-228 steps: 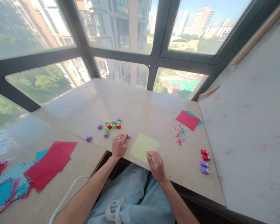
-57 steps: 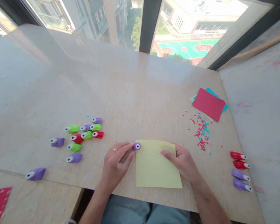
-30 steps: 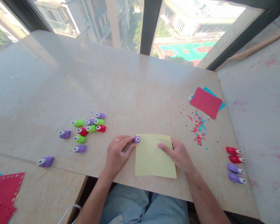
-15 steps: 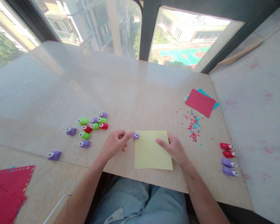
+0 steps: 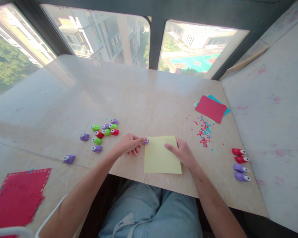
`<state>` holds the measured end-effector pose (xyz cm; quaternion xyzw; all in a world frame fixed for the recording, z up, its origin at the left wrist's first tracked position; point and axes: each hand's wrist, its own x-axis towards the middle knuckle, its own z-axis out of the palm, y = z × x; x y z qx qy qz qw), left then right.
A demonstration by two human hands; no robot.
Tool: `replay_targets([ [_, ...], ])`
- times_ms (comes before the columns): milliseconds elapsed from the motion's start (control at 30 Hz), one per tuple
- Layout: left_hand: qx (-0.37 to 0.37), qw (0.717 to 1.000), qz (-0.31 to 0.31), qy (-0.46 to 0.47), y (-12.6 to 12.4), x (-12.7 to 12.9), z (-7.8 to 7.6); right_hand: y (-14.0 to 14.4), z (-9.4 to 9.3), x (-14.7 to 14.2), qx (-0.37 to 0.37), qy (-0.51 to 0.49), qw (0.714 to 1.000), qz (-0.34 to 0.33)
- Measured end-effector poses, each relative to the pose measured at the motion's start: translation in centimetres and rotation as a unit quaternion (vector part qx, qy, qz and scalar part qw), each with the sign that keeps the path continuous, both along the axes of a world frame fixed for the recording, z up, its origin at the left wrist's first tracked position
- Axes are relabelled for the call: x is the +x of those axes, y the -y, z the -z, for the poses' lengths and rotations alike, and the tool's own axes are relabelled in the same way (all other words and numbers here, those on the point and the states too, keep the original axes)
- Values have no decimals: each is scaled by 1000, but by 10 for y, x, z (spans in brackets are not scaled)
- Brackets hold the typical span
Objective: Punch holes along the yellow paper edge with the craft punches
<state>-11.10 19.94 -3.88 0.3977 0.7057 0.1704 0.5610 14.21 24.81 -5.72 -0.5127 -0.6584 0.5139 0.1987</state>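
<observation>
A square sheet of pale yellow paper [image 5: 161, 157] is in front of me at the counter's front edge. My right hand [image 5: 183, 152] grips its right side, the thumb lying on top and the fingers beneath. At the sheet's upper left corner sits a small purple craft punch [image 5: 146, 142]. My left hand [image 5: 131, 144] is closed on this punch, its thumb over the top and partly covering it. Whether the punch has cut the paper there is hidden by the thumb.
Several purple, green and red punches [image 5: 99, 134] are grouped to the left, more punches [image 5: 240, 168] by the right wall. Red and blue confetti [image 5: 205, 132] lies below stacked coloured cards [image 5: 211, 109]. Red sheets with punched edges [image 5: 22, 195] and a white cable [image 5: 49, 216] are at lower left.
My left thumb has moved right, from the punch's side onto its top. My right hand still holds the paper. The camera view has tilted up slightly.
</observation>
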Motion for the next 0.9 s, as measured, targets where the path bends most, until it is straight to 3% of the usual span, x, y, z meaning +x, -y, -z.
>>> replay_targets([
  [900, 44, 998, -49, 1, 1, 8, 3, 1, 2, -1, 30, 2, 999, -9],
])
